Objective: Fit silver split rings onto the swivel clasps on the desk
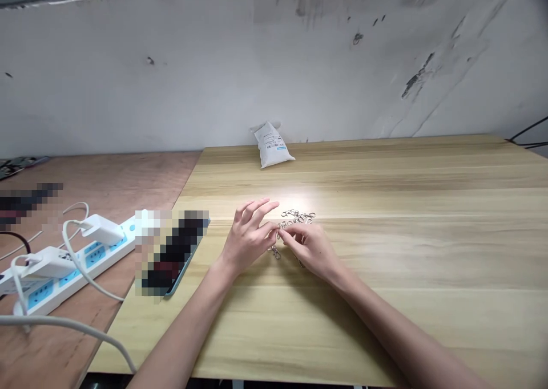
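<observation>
Between my two hands, a small silver metal key ring piece [278, 231] is pinched at the fingertips. My left hand [249, 236] grips it with thumb and index finger, its other fingers stretched out above the table. From the right, my right hand [314, 249] closes thumb and forefinger on the same piece. Several silver swivel clasps with rings [298, 215] lie in a loose group just beyond my fingertips. Another clasp [275, 252] shows below the pinch, between the hands. Part of the metal is hidden behind my right fingers.
A white plastic packet [274, 149] with a label stands near the wall. To the left lies a phone [182, 252], partly blurred out. A white power strip [92, 258] with plugged-in chargers and cables sits on the reddish board [141, 178] beside the light wood table [428, 235].
</observation>
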The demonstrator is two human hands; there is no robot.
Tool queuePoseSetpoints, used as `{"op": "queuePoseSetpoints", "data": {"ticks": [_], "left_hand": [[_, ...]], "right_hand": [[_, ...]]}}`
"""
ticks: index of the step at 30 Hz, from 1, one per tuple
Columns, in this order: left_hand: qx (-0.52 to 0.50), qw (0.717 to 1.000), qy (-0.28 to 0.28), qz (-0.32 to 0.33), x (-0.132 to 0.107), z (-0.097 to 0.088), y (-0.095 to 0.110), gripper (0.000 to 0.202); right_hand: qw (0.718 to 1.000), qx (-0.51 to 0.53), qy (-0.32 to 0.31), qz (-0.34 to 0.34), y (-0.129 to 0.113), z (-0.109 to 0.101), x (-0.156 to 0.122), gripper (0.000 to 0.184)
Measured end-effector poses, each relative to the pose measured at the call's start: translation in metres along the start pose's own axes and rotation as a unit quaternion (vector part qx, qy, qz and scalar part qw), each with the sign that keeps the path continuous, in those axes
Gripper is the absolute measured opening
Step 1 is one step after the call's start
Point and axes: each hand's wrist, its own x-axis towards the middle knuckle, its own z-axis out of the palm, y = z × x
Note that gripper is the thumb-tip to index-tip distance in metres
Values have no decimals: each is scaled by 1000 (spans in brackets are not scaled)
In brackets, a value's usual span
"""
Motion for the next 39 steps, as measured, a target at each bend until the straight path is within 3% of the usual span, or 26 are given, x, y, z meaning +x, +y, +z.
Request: {"op": "queuePoseSetpoints", "data": {"ticks": [12, 18, 22, 26, 30, 33, 36, 39], "left_hand": [[-37, 998, -11, -49, -1, -4, 2, 9], [-30, 998, -14, -50, -1, -3, 1, 9], [-24, 996, -23, -87, -3, -6, -10, 7], [-34, 988, -113, -97, -10, -11, -28, 9], [-62, 980, -162, -96, -13, -15, -34, 9], [-113, 968, -193, -109, -11, -20, -31, 11], [-179, 941, -258, -126, -8, -24, -25, 12], [-221, 920, -298, -127, -7, -25, -20, 16]], "right_hand": [[997, 61, -31, -22, 8, -1, 2, 23], [988, -105, -14, -116, 8, 7, -1, 22], [975, -163, -4, -152, 9, 2, -2, 24], [974, -179, -10, -141, 16, -18, 2, 25], [973, -195, -10, -120, 16, -32, 4, 42], [972, -201, -57, -110, 14, -34, 3, 47], [964, -212, -128, -101, 13, -32, 2, 46], [959, -223, -151, -94, 15, -31, 2, 43]]}}
